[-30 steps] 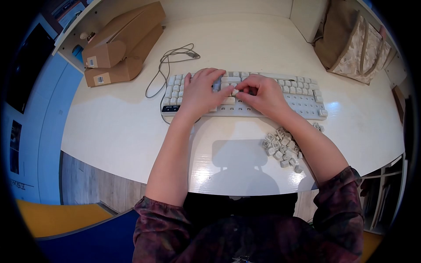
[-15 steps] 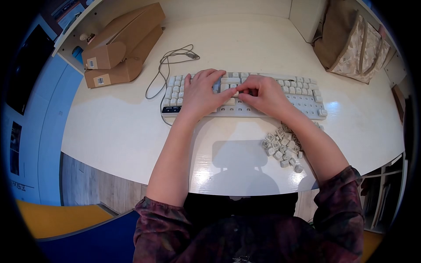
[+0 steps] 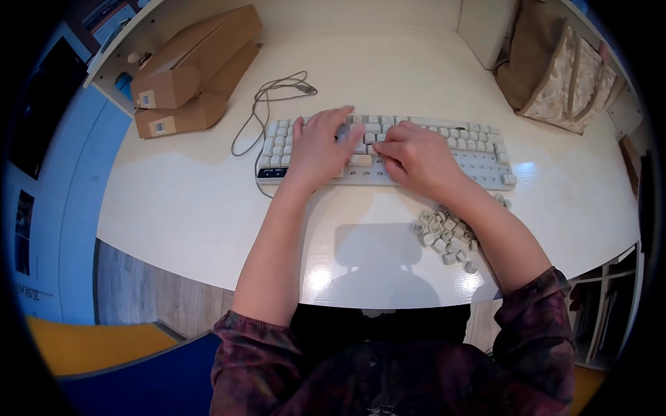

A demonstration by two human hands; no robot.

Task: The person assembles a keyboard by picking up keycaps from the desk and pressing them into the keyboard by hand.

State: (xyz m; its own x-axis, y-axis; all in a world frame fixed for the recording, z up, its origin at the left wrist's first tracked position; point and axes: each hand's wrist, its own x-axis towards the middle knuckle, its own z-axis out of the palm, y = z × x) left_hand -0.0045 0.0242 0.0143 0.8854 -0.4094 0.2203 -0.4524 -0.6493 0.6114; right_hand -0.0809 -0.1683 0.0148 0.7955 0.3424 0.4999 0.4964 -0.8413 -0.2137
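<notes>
A white computer keyboard (image 3: 361,179) lies across the desk. Part of its right side and lower row shows bare sockets, while the other rows carry keycaps. My left hand (image 3: 320,145) rests over the left-middle keys with fingers spread; its thumb and forefinger are smeared by motion. Curled over the middle of the keyboard, my right hand (image 3: 422,157) has its fingertips closed at a small keycap (image 3: 374,148). The thumb sits lower, over the sockets, and the palm hides the keys beneath. Beneath my right forearm, loose keycaps (image 3: 444,236) lie in a heap, partly covered.
A grey cable (image 3: 258,118) loops behind the keyboard's left end. Brown cardboard boxes (image 3: 191,80) are stacked at the back left of the white desk (image 3: 187,208). At the back right stands a brown and patterned bag (image 3: 555,76), near the desk's side panel.
My left thumb has lifted up and away from the right fingertips. My right hand has turned slightly, its thumb dropping lower, with the fingertips still at the same keycap.
</notes>
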